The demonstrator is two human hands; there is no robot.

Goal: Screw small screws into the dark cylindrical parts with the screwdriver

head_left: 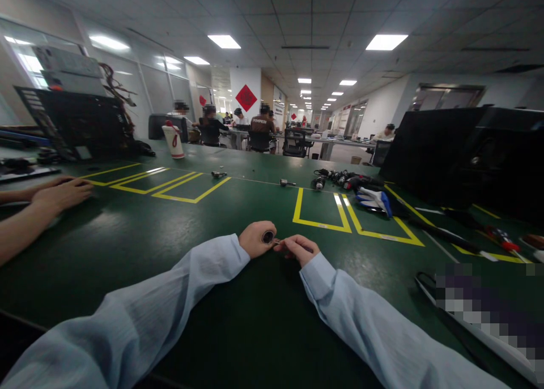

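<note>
My left hand (256, 239) rests on the green table (140, 230), closed in a fist around a small black round part (268, 237) whose end faces the camera. My right hand (300, 248) lies just to its right, fingers pinched on a thin metal piece (277, 242) that reaches the black part. Both forearms wear light blue sleeves and lie on the table. What the thin piece is I cannot make out.
Yellow tape boxes (322, 210) mark the table. Black tools (346, 179) and blue-white gloves (374, 201) lie at the right, small bits (219, 174) farther back. Another person's hands (59, 193) rest at the left. A white cup (173, 140) and dark computer cases (463, 157) stand around.
</note>
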